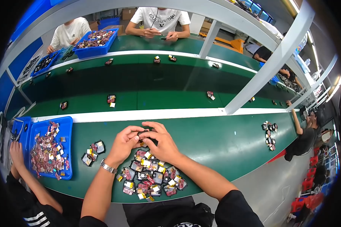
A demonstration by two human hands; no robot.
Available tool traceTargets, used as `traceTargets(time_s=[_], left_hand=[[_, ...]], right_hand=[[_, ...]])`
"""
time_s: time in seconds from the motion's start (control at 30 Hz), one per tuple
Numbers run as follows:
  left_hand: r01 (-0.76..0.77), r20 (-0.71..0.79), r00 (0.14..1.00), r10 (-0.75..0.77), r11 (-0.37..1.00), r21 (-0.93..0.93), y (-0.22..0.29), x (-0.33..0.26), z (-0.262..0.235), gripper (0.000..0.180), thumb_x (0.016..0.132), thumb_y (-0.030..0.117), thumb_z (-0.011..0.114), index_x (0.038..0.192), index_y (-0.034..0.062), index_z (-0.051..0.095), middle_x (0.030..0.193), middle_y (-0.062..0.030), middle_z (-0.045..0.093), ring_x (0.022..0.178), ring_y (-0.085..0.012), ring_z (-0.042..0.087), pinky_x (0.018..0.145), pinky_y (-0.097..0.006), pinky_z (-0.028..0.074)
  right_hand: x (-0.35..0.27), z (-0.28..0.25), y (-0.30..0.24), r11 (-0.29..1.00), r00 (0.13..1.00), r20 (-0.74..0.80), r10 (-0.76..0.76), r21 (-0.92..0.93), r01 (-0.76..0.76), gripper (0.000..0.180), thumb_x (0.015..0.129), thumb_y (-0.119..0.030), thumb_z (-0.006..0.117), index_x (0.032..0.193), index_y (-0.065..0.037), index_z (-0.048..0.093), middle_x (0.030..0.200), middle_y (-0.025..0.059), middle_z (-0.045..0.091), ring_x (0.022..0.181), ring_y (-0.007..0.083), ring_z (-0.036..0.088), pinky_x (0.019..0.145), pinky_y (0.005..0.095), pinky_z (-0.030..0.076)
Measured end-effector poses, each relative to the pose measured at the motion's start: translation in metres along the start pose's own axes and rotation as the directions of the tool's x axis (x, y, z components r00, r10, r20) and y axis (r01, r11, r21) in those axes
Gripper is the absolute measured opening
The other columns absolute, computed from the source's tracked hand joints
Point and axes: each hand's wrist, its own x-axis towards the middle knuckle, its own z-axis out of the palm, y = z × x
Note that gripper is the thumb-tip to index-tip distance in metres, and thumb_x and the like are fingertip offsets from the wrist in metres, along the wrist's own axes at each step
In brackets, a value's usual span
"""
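Note:
Both hands meet over the green table, fingers pinched on a small black-edged electronic part [141, 133]. My left hand [123, 145], with a metal watch at the wrist, grips its left side. Its right side is between the fingertips of my right hand [162, 143]. The fingers cover most of the part, so its details are hidden. Just below the hands lies a heap of small electronic assemblies [154, 177] with black housings, reddish boards and white-and-yellow tabs. A few similar assemblies [88, 158] lie to the left of my left wrist.
A blue bin [69, 151] full of reddish boards stands at left, beside a co-worker's hand [16, 154]. Several assemblies [270, 135] lie at right. Beyond a white rail [166, 113], a green conveyor [159, 99] carries scattered parts. Slanted metal posts [265, 62] rise at right. People sit opposite.

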Motion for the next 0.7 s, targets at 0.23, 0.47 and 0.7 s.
traceTargets(time_s=[0.23,0.47,0.7], left_hand=[[-0.013,-0.012,1.000,0.013,1.000,-0.005,-0.001,0.001,0.005,0.025,0.098,0.004,0.046,0.123,0.0023,0.049,0.115,-0.0106,0.064,0.103,-0.0164,0.064,0.087,-0.029,0.055],[-0.042,-0.002,0.999,0.042,0.999,-0.025,0.002,-0.002,0.001,0.026,0.097,0.003,0.047,0.123,0.0022,0.049,0.114,-0.0089,0.063,0.104,-0.0143,0.062,0.087,-0.027,0.054],[-0.020,0.002,1.000,0.020,0.999,-0.046,-0.006,0.019,0.023,0.024,0.096,0.005,0.051,0.120,0.0017,0.051,0.112,-0.0093,0.063,0.101,-0.0149,0.063,0.082,-0.027,0.055]], right_hand=[[0.000,0.000,-0.001,1.000,1.000,-0.006,-0.028,0.006,0.028,0.019,0.082,-0.007,0.066,0.101,-0.009,0.071,0.130,0.0097,0.055,0.122,0.0304,0.048,0.100,0.0401,0.043],[0.005,0.003,-0.003,0.988,0.994,-0.043,-0.104,-0.115,0.099,0.016,0.078,-0.006,0.069,0.094,-0.007,0.071,0.125,0.0106,0.058,0.120,0.0313,0.050,0.097,0.0399,0.044],[0.000,-0.018,0.024,0.994,0.995,-0.034,-0.094,-0.051,0.092,0.015,0.080,-0.007,0.067,0.094,-0.009,0.070,0.129,0.0159,0.055,0.123,0.0335,0.047,0.104,0.0427,0.039]])
